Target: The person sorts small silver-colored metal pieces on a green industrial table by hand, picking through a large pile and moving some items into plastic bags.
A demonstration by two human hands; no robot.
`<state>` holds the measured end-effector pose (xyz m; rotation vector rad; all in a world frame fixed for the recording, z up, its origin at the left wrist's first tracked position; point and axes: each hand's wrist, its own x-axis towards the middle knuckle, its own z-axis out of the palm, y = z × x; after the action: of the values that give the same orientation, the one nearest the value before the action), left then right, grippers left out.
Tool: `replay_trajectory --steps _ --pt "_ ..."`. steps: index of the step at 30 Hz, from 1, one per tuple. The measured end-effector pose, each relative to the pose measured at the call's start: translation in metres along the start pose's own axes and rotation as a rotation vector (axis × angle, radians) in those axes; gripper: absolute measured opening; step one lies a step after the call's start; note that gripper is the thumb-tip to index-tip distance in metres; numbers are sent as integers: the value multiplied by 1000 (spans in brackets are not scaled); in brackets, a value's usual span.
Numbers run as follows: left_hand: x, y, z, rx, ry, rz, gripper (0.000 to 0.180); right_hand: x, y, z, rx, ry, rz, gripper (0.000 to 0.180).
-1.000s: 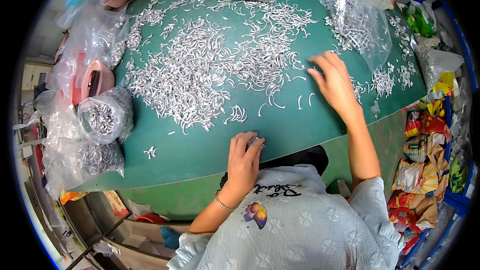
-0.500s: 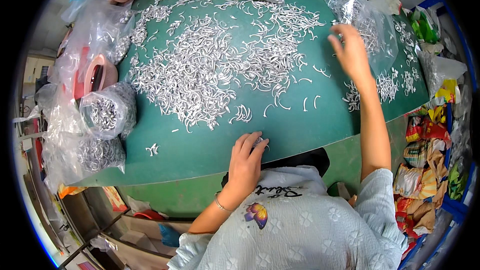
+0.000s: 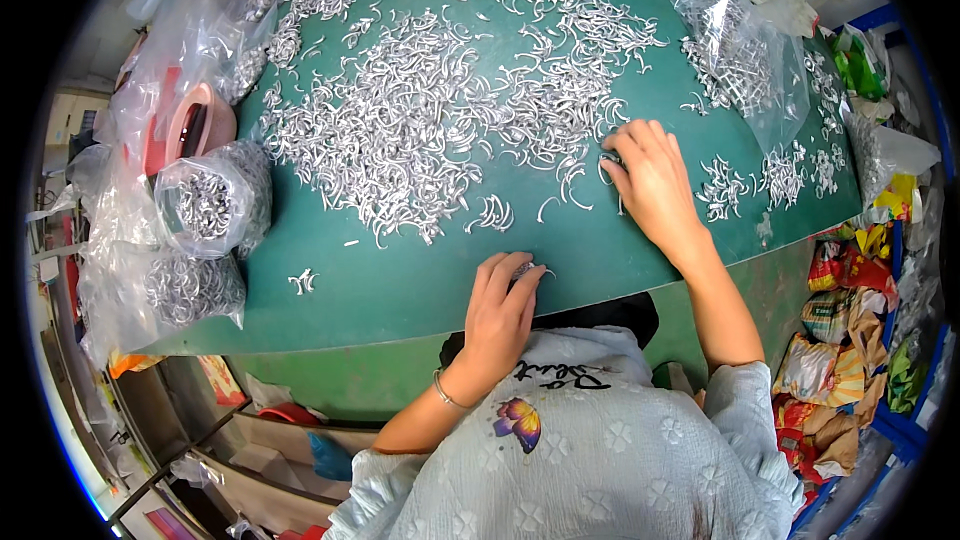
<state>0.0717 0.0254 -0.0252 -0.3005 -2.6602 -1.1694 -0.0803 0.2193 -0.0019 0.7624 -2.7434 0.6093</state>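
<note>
Close to the table's front edge, my left hand is curled palm down around several small curved silver metal pieces. Its fingers hide most of them, and one thin end sticks out past the fingertips. My right hand is low over the table at the right edge of the big spread pile of curved silver pieces. The thumb and forefinger are bent together on a curved silver piece, partly hidden by the fingers. A small group of the pieces lies between the pile and my left hand.
The green table has a curved-looking front edge. Clear bags of metal parts and a pink basket stand at the left. Another clear bag lies at the right, with small clusters of parts near it.
My right hand has come back from beside the clear bag, moving left and nearer, down to the pile's right edge, its fingers now closing. The left hand stays near the front edge.
</note>
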Motion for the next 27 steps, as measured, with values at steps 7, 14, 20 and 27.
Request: replay_trajectory --steps 7,14,20,27 --pt "1 -1 2 -37 14 17 36 -9 -7 -9 152 -20 -9 10" --pt "5 5 3 -96 56 -42 47 -25 -31 -3 269 -93 4 11" --pt "1 6 5 -197 64 -107 61 -40 -49 -6 472 -263 -96 16" --pt "8 14 -1 25 -1 -83 61 -20 -38 -7 440 -97 11 18"
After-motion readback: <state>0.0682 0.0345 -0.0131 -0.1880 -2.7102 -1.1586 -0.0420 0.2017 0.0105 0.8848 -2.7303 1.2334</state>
